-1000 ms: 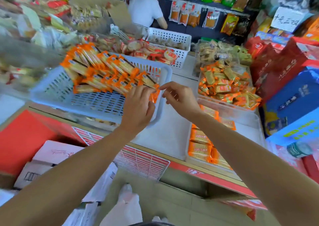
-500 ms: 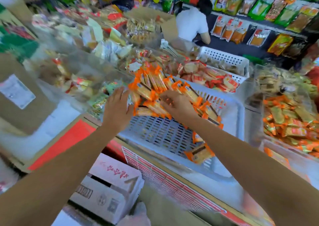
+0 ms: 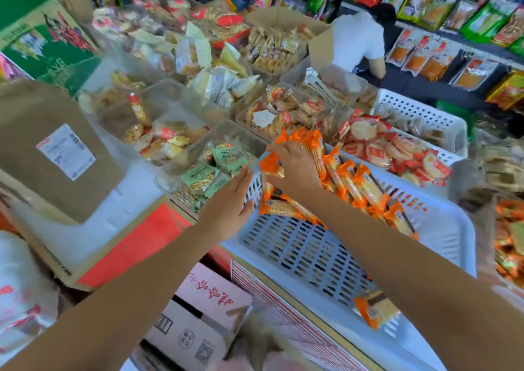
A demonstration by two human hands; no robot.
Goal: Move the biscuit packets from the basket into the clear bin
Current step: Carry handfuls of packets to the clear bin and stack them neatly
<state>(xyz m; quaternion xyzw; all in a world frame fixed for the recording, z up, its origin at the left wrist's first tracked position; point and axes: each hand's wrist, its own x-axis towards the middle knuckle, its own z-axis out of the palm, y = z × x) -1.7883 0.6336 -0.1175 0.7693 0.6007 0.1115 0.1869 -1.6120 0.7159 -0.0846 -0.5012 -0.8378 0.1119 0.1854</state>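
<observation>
While the right hand (image 3: 292, 169) grips biscuit packets (image 3: 350, 182), the left hand (image 3: 226, 203) hovers beside.

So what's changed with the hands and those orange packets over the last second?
Both hands moved from the pile's right end to its left end. The right hand now curls over a bunch of biscuit packets; the left hand is open beside the left wall of the basket. The pile stays in the basket; the stray packet by its near rim has not moved.
</observation>
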